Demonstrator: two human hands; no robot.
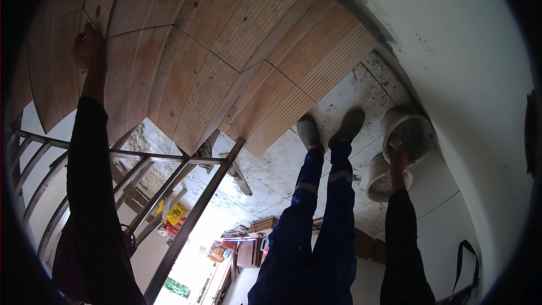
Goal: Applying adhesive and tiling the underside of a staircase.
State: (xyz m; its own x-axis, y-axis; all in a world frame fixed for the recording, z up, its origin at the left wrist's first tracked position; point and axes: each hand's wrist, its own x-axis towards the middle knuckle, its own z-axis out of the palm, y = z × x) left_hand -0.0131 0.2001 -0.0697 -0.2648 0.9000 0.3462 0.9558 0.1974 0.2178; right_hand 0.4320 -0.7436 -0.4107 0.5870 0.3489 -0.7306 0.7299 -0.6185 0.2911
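Reaching down on the right, your right hand (400, 159) has its fingers curled over the rim of the near white bucket (381, 179); your left hand (89, 48) presses flat on the far-left tile (127, 73), holding nothing.

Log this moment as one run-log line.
left hand: pressed on wood-look tile | right hand: on white bucket rim | boots: standing on landing

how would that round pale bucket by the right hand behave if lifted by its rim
The round pale plastic bucket looks stiff-walled, so it probably keeps its shape. Its inside looks grey-coated, perhaps holding mortar, so it may be heavy. The right hand touches one rim edge only, so it could tilt.
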